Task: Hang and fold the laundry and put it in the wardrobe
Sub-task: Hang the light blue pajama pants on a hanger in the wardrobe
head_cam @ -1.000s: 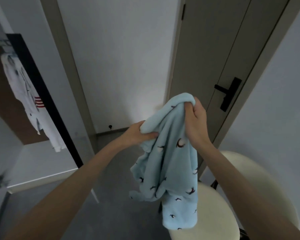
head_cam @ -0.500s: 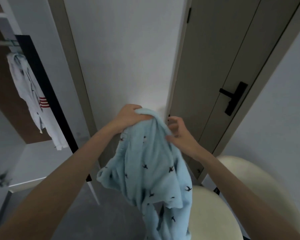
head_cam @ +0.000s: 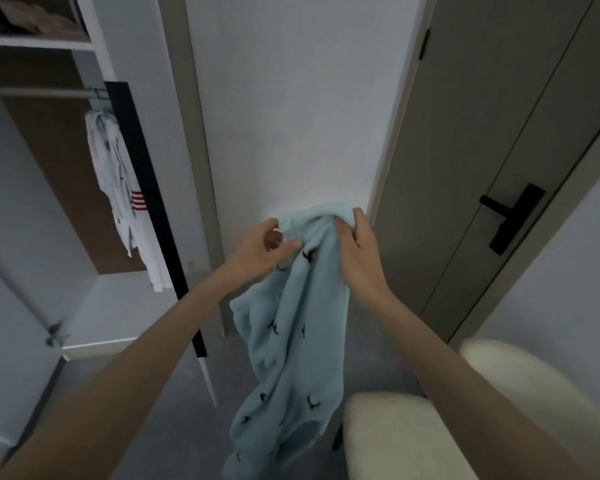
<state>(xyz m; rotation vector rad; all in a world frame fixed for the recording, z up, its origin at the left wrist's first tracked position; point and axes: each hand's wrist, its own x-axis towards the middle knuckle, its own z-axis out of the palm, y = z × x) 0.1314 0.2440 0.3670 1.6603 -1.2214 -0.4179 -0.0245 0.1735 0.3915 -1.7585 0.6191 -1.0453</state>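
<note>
Closest in, at the lower right, sits a cream chair (head_cam: 406, 434), and the tail of the pale blue garment (head_cam: 291, 344) with its small dark print dangles just beside the seat. Up the middle of the frame the cloth hangs free in the air, held at its top by both hands. The right hand (head_cam: 359, 252) is clenched round the bunched upper edge. The left hand (head_cam: 258, 251) has curled fingers nipping the fabric just beside it, hunting for a collar or seam, I'd say. So this looks like the sorting-out step: finding the garment's top before hanging or folding.

Next it needs the two hands spread apart along that edge to open the cloth flat.

Further back, upper left, the wardrobe (head_cam: 118, 306) stands open, a white garment (head_cam: 118, 188) on its rail (head_cam: 32, 92). Far right, a door (head_cam: 482, 133) with a black handle (head_cam: 510, 216).
</note>
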